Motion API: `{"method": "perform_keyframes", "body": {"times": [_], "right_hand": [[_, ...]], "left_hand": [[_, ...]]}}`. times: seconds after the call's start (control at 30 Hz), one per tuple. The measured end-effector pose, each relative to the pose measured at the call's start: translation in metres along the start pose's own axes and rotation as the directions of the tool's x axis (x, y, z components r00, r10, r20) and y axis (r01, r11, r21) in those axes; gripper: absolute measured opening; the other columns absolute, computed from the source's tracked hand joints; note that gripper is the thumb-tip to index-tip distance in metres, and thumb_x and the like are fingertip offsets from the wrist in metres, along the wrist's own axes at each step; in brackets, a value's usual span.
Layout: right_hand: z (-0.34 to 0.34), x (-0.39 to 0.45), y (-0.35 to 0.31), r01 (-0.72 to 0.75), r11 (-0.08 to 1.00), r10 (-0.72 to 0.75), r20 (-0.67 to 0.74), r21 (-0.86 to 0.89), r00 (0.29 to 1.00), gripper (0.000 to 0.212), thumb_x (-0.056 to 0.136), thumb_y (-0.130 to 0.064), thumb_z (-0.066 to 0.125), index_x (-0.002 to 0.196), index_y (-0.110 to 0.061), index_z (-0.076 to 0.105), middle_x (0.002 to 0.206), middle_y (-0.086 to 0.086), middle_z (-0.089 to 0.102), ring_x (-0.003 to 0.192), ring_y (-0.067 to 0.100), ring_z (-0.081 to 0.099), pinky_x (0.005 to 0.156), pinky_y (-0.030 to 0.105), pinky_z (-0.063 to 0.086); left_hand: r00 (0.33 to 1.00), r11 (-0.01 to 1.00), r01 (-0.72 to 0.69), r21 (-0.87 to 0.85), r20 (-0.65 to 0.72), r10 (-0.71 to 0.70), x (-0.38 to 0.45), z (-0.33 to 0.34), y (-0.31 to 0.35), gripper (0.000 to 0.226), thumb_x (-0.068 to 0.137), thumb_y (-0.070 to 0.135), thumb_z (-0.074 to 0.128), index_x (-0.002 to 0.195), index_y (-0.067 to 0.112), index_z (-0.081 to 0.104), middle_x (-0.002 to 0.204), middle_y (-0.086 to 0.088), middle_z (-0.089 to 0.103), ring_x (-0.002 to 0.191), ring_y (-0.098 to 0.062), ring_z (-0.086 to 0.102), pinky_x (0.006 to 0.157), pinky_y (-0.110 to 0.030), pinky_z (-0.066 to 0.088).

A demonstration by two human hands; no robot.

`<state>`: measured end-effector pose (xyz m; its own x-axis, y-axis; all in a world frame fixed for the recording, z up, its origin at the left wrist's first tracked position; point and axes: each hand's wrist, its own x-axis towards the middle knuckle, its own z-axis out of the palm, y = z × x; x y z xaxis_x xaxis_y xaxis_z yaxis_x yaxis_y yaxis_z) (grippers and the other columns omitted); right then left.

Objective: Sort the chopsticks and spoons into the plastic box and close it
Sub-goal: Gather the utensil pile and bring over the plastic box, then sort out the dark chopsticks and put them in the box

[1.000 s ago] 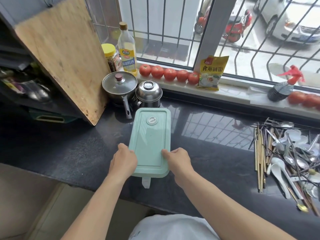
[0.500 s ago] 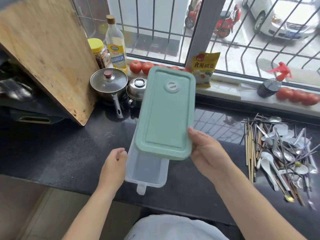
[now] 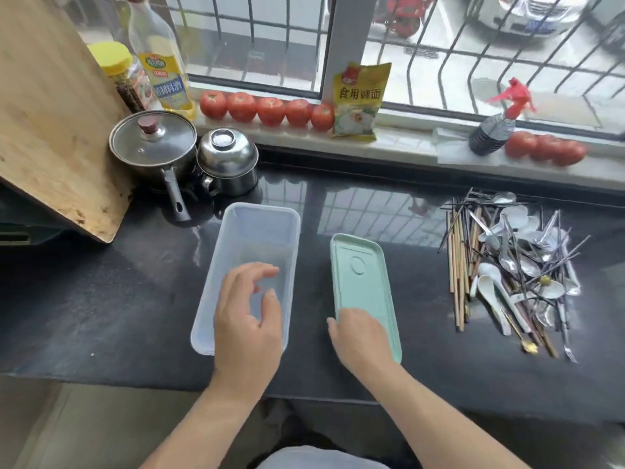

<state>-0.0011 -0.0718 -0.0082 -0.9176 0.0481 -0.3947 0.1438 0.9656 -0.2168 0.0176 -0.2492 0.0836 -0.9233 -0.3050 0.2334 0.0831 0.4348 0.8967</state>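
A clear plastic box [image 3: 257, 228] stands open and empty on the dark counter, in the middle. Its mint-green lid [image 3: 360, 275] lies upside down on the counter just to the right of it. My left hand [image 3: 248, 319] hovers over the near end of the box with loose fingers, holding nothing. My right hand [image 3: 363, 340] rests on the near end of the lid and covers its corner. A mixed pile of wooden and dark chopsticks [image 3: 458, 265] and metal and white spoons [image 3: 521, 262] lies at the right of the counter.
A lidded pot [image 3: 154, 143] and a steel container [image 3: 228, 164] stand behind the box. A wooden cutting board [image 3: 50, 113] leans at the left. Tomatoes [image 3: 270, 110], a bottle, a jar, a yellow packet [image 3: 358, 99] and a spray bottle [image 3: 497, 126] line the windowsill.
The lid has come off the box, been turned over and laid on the counter to the right. My left hand has moved over the open box.
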Motion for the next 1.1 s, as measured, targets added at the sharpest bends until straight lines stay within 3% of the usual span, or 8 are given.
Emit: {"method": "perform_keyframes", "body": {"times": [0.1, 0.2, 0.37, 0.53, 0.67, 0.83, 0.93, 1.1], "right_hand": [[0.012, 0.002, -0.005, 0.102, 0.976, -0.124, 0.105, 0.193, 0.987, 0.037, 0.103, -0.042, 0.039, 0.081, -0.014, 0.048, 0.088, 0.005, 0.058, 0.081, 0.035, 0.057, 0.070, 0.042, 0.047], [0.007, -0.005, 0.034, 0.032, 0.926, -0.038, 0.009, 0.377, 0.999, 0.023, 0.101, -0.030, 0.041, 0.085, -0.017, 0.052, 0.090, 0.000, 0.056, 0.081, 0.027, 0.057, 0.073, 0.044, 0.050], [0.015, -0.002, 0.128, -0.139, 0.924, 0.132, 0.044, 0.356, 0.990, 0.035, 0.102, -0.023, 0.042, 0.135, -0.019, 0.053, 0.130, 0.001, 0.054, 0.112, 0.027, 0.058, 0.087, 0.033, 0.044], [0.030, 0.034, 0.122, 0.118, 0.790, -0.185, 0.051, 0.602, 0.981, 0.032, 0.095, -0.021, 0.041, 0.117, -0.034, 0.061, 0.109, -0.006, 0.062, 0.102, 0.017, 0.059, 0.093, 0.041, 0.051], [0.036, 0.063, 0.173, 0.229, 0.757, -0.123, -0.210, 0.612, 0.970, 0.031, 0.095, -0.021, 0.046, 0.116, -0.031, 0.067, 0.114, -0.010, 0.068, 0.106, 0.014, 0.062, 0.093, 0.039, 0.053], [0.046, 0.073, 0.236, 0.346, 0.832, -0.065, -0.545, 0.433, 0.836, 0.023, 0.094, -0.006, 0.048, 0.098, -0.016, 0.068, 0.093, 0.000, 0.066, 0.088, 0.020, 0.058, 0.075, 0.036, 0.046], [0.057, 0.064, 0.238, 0.390, 0.846, -0.074, -0.643, 0.365, 0.762, 0.022, 0.095, -0.004, 0.049, 0.098, -0.012, 0.069, 0.090, 0.000, 0.063, 0.083, 0.017, 0.054, 0.072, 0.030, 0.041], [0.066, 0.046, 0.240, 0.264, 0.928, 0.095, -0.853, 0.262, 0.513, 0.019, 0.093, -0.005, 0.055, 0.107, -0.010, 0.067, 0.104, 0.006, 0.065, 0.089, 0.025, 0.061, 0.071, 0.036, 0.050]], "left_hand": [[0.998, 1.000, -0.015, -0.008, 0.065, 0.015, -0.016, 0.023, 0.015, 0.027, 0.093, 0.005, 0.053, 0.110, 0.023, 0.063, 0.109, 0.022, 0.059, 0.105, -0.008, 0.060, 0.092, -0.010, 0.043], [0.987, 1.000, -0.015, 0.019, 0.162, 0.011, -0.044, 0.047, 0.016, 0.032, 0.095, -0.007, 0.057, 0.107, 0.021, 0.065, 0.105, 0.015, 0.063, 0.105, -0.011, 0.062, 0.090, -0.014, 0.047], [0.944, 0.983, 0.112, 0.146, 0.293, -0.151, -0.088, 0.112, -0.015, 0.047, 0.096, -0.004, 0.057, 0.096, 0.043, 0.058, 0.101, 0.023, 0.063, 0.104, 0.001, 0.060, 0.088, -0.021, 0.051], [0.957, 0.979, 0.134, 0.155, 0.235, -0.169, -0.085, 0.199, -0.036, 0.035, 0.094, -0.004, 0.055, 0.101, 0.029, 0.063, 0.103, 0.019, 0.063, 0.102, 0.005, 0.057, 0.090, -0.020, 0.049], [0.967, 0.992, 0.016, 0.128, 0.250, -0.048, -0.057, 0.273, -0.050, 0.037, 0.088, -0.009, 0.051, 0.108, 0.018, 0.066, 0.105, 0.006, 0.065, 0.101, -0.011, 0.059, 0.085, -0.010, 0.040], [0.919, 0.997, 0.042, 0.066, 0.389, -0.064, -0.052, 0.351, -0.049, 0.040, 0.089, -0.004, 0.045, 0.124, 0.013, 0.058, 0.122, -0.001, 0.058, 0.113, -0.019, 0.054, 0.097, -0.031, 0.043], [0.887, 0.993, 0.109, 0.042, 0.447, -0.116, -0.068, 0.358, -0.055, 0.041, 0.095, -0.001, 0.047, 0.133, 0.012, 0.055, 0.127, -0.001, 0.057, 0.115, -0.016, 0.052, 0.091, -0.026, 0.038], [0.926, 0.994, 0.084, -0.069, 0.374, -0.052, -0.079, 0.339, -0.069, 0.038, 0.086, -0.005, 0.041, 0.110, 0.016, 0.063, 0.112, -0.003, 0.069, 0.108, -0.027, 0.064, 0.099, -0.044, 0.053]]}}
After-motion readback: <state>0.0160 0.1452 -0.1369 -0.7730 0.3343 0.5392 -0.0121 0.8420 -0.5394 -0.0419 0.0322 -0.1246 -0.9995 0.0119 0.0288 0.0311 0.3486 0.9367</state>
